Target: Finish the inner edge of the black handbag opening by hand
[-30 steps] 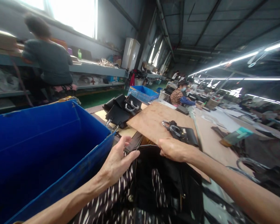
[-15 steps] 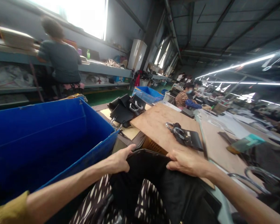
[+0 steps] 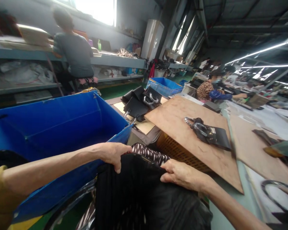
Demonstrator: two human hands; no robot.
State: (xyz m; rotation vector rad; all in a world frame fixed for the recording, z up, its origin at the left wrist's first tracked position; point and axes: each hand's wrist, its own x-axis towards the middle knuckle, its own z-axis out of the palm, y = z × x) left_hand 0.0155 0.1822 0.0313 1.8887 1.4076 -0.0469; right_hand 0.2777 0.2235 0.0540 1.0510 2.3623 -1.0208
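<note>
A large black handbag (image 3: 136, 185) fills the bottom middle, close to my body. My left hand (image 3: 113, 154) is closed on the left part of its upper edge, thumb on the near side. Farther right along the same edge, my right hand (image 3: 181, 173) grips the black material with its fingers curled. A dark curved handle (image 3: 69, 199) in clear wrapping shows at the lower left, beside the bag. Brown-and-white patterned cloth (image 3: 150, 153) appears just beyond the held edge. The bag's lower part runs out of the picture.
A deep blue bin (image 3: 62, 105) stands at my left. Ahead, black bag pieces (image 3: 136, 102) lie on a low stack. Another black handbag (image 3: 212, 134) rests on a brown board (image 3: 168, 118) above a yellow crate (image 3: 180, 153). Co-workers sit farther off (image 3: 74, 54).
The bag's held edge has tilted, and its left side now faces me more. Patterned cloth shows beyond the edge, and the plastic-wrapped handle has come into view. The camera has turned slightly left.
</note>
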